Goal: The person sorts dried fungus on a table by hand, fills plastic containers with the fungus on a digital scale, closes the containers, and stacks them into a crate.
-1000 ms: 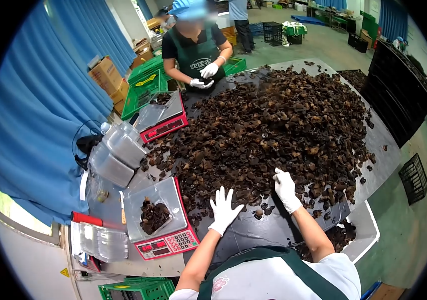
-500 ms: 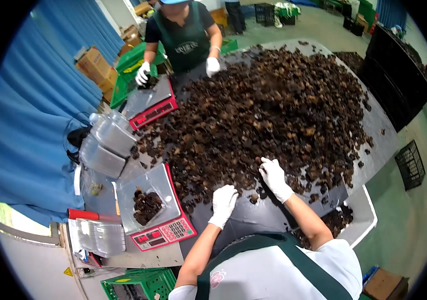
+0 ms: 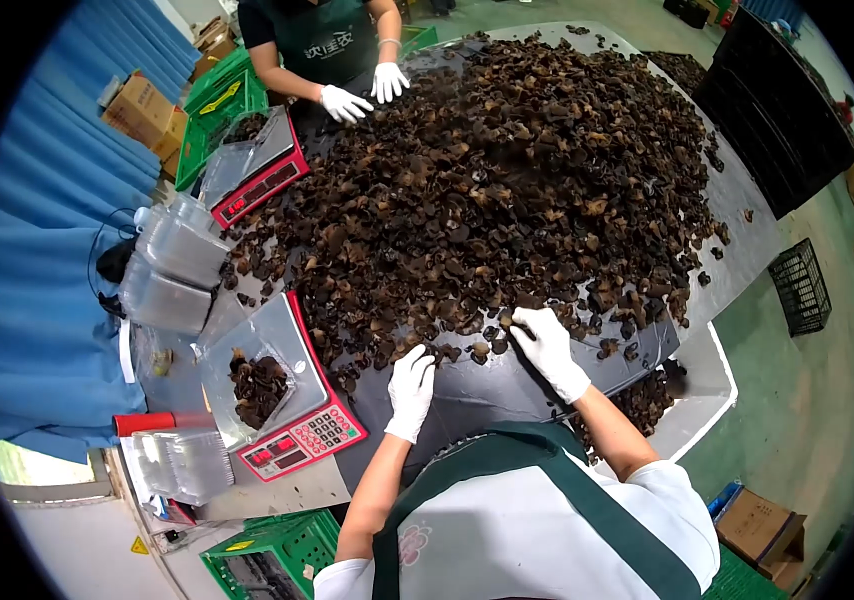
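Observation:
A broad heap of dark brown wood ear mushrooms (image 3: 507, 190) covers the table. My left hand (image 3: 412, 393), in a white glove, rests at the heap's near edge, its fingers curled together; what they hold, if anything, is hidden. To its right, my gloved right hand (image 3: 550, 352) has its fingers bent in at the same edge, closed on a small wood ear mushroom (image 3: 506, 323). Loose pieces lie between the hands. Left of my left hand, a red scale (image 3: 299, 440) bears an open clear plastic box with a clump of mushrooms (image 3: 259, 388).
Across the table a co-worker's gloved hands (image 3: 367, 92) touch the heap, beside a second red scale (image 3: 262, 185). Stacked clear boxes (image 3: 177, 262) and more clear trays (image 3: 182, 465) stand at left. A white bin (image 3: 712, 400) holding mushrooms sits below the table's right edge.
The view has shifted, so the table appears higher and further left. The co-worker's hand has moved from the far scale to the heap. My hands stay at the near edge, shifting slightly.

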